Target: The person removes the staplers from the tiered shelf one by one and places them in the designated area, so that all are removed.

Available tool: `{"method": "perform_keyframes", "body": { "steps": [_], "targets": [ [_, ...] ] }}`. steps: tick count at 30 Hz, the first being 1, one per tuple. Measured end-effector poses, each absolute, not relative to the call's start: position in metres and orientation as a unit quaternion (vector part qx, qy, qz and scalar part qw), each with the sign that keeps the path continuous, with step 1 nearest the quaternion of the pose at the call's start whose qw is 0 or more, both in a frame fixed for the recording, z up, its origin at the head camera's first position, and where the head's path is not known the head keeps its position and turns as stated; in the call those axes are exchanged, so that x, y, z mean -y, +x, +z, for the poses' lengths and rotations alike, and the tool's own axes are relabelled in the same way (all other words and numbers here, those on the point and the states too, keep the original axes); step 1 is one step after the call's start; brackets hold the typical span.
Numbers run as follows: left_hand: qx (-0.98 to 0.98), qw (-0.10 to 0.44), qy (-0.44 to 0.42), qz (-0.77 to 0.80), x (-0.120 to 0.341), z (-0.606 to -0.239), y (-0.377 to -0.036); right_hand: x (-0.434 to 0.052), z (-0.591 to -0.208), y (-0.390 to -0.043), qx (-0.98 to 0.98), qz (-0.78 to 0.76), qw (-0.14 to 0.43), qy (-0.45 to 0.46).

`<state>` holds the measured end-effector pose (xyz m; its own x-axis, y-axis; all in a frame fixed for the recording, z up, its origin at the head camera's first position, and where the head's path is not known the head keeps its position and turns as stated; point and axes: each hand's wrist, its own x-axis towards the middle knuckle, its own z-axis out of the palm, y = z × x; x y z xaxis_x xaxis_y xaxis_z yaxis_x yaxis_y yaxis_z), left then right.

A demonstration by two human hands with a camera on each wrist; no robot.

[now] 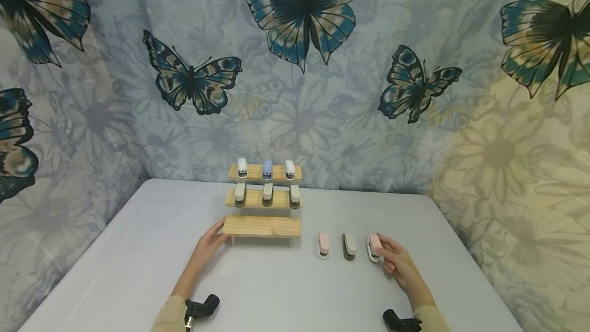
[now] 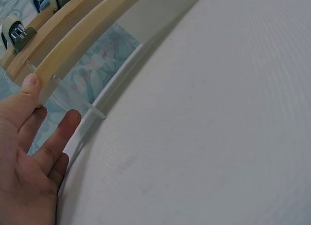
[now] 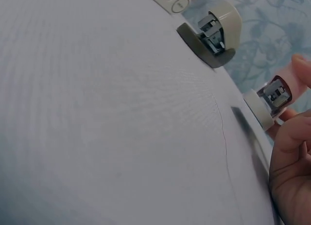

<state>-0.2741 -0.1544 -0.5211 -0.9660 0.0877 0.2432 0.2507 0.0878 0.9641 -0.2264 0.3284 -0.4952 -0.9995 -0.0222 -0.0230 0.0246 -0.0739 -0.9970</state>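
Observation:
My right hand (image 1: 400, 263) grips a pink stapler (image 1: 374, 245) with a white base, thumb and fingers at its sides. In the right wrist view that stapler (image 3: 273, 101) is close to the tabletop, with a shadow beside it. Left of it stand a grey-white stapler (image 1: 349, 246) with a dark base and another pink stapler (image 1: 323, 245). My left hand (image 1: 209, 242) holds the left end of the lowest board of a three-tier wooden rack (image 1: 261, 226). In the left wrist view, the thumb presses the board (image 2: 73, 47) and the other fingers spread beside its clear support.
Three staplers, two white and one blue (image 1: 267, 169), stand on the top tier. Three pale staplers with dark bases (image 1: 267, 194) are on the middle tier. A white-covered table (image 1: 295, 291) lies under everything, with a butterfly-patterned cloth (image 1: 322, 117) behind it.

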Motion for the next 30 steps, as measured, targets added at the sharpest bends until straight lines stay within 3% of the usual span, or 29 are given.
{"method": "perform_keyframes", "body": {
  "steps": [20, 30],
  "targets": [
    [0.736, 0.068, -0.142, -0.658, 0.1513, -0.5272, -0.2759, -0.3324, -0.4893, -0.2207, -0.668, -0.741, 0.054, 0.024],
    [0.743, 0.072, -0.144, -0.649, 0.1552, -0.5234, -0.2753, -0.3274, -0.4931, -0.2225, -0.660, -0.750, 0.044, 0.005]
  ]
}}
